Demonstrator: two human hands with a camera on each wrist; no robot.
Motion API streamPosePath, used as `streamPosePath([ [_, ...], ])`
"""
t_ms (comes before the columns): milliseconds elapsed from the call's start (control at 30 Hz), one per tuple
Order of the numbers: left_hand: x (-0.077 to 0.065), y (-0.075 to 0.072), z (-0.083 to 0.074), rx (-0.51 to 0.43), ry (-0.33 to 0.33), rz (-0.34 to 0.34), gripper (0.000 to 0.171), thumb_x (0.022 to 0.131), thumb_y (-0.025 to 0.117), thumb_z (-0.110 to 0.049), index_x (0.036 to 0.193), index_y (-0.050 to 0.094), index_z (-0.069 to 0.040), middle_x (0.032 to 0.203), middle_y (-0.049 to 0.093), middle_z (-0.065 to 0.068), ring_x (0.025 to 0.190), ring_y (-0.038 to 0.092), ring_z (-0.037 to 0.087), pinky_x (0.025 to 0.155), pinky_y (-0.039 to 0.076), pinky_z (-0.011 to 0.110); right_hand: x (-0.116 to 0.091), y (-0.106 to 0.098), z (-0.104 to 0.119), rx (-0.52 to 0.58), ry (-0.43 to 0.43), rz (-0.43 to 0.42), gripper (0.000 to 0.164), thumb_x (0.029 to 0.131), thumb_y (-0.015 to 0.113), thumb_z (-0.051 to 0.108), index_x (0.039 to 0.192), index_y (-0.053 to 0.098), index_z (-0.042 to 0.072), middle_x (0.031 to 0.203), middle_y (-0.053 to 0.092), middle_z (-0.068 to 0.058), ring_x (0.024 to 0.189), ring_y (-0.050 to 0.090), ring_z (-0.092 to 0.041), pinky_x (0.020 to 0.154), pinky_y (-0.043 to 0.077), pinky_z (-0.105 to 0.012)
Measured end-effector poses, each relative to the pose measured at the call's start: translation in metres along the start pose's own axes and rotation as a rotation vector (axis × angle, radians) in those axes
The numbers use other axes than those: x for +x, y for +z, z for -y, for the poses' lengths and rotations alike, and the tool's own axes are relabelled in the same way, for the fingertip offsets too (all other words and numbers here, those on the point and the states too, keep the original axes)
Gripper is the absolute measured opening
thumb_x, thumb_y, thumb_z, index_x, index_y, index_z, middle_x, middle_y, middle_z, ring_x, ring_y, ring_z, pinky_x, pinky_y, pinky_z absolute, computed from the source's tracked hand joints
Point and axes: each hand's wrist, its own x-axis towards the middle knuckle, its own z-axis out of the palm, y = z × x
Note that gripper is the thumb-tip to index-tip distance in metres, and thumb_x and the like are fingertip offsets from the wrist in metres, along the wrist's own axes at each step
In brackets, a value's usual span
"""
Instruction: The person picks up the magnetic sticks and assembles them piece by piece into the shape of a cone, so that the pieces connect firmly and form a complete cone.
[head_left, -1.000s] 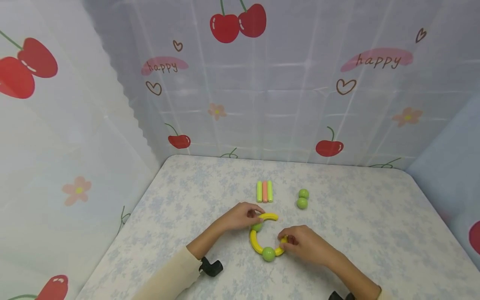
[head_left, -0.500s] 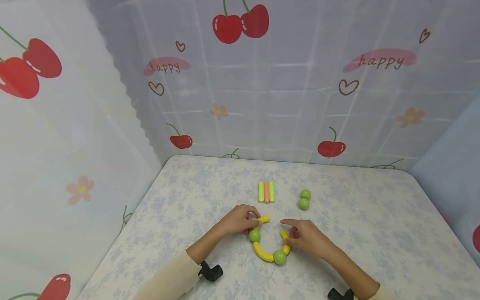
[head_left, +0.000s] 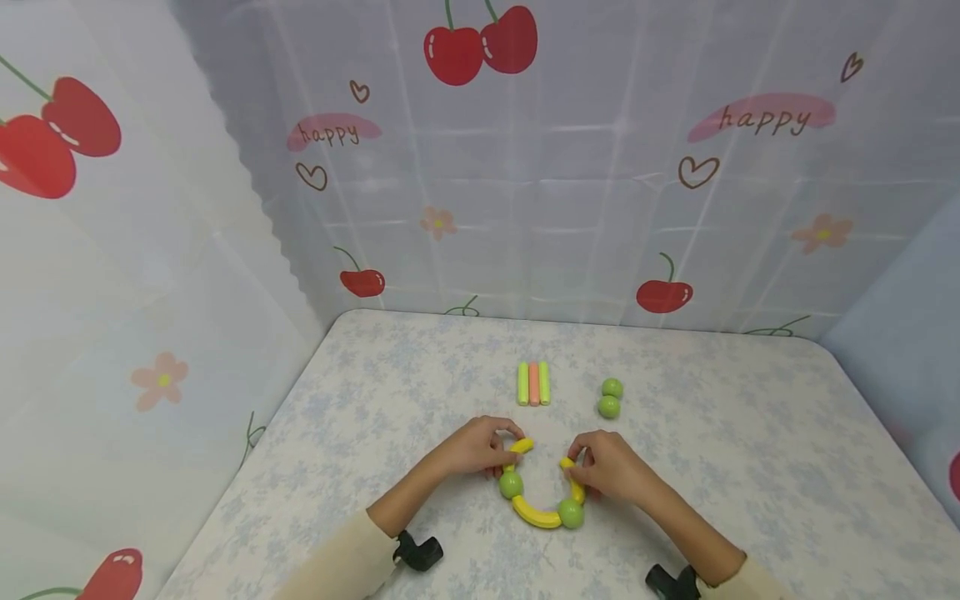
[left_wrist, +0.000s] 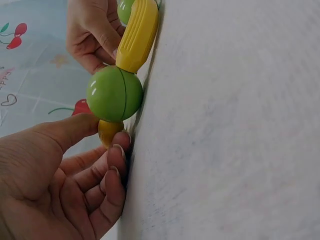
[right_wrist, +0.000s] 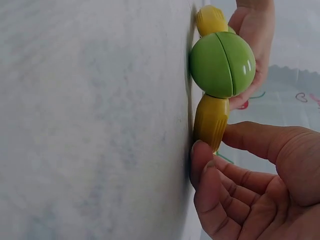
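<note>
My left hand (head_left: 477,446) pinches the left yellow curve (head_left: 522,446) between thumb and fingers, I think to steady that end of the chain. Joined on from it are the left green ball (head_left: 511,485), the bottom yellow curve (head_left: 537,517), the right green ball (head_left: 571,513) and the right yellow curve (head_left: 577,490), a U resting low on the tabletop (head_left: 420,375) with its gap facing away from me. Past that gap, three short sticks (head_left: 534,383) lie side by side, probably set back so my hands have room. My right hand (head_left: 611,467) pinches the right yellow curve, likely to balance my left. Beyond it sit two loose green balls (head_left: 611,397), near each other.

The tabletop is pale with blue mottling. Cherry-printed sheeting (head_left: 187,275) covers the left side; the back sheet (head_left: 525,167) adds hearts and "happy".
</note>
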Motion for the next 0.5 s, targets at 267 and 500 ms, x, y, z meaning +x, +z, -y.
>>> streamPosePath([
  [267,-0.006,0.003,0.003,-0.022,0.025,0.002,0.029,0.094,0.076,-0.021,0.120,0.070,-0.013,0.061,0.067,0.004,0.050,0.062,0.015,0.049,0.052,0.026,0.008,0.000,0.003,-0.035,-0.034,-0.037,0.010,0.087,0.079,0.007,0.086,0.069,0.007,0.055,0.056,0.002,0.045,0.052,-0.012,0.044,0.041,-0.025],
  [500,-0.007,0.004,0.007,-0.045,0.037,-0.010,0.026,0.095,0.075,-0.022,0.120,0.069,-0.015,0.062,0.068,0.002,0.050,0.062,0.013,0.048,0.050,0.024,0.012,-0.001,0.002,-0.043,-0.031,-0.032,0.010,0.088,0.079,0.009,0.087,0.070,0.007,0.058,0.058,0.003,0.048,0.054,-0.013,0.047,0.045,-0.027],
])
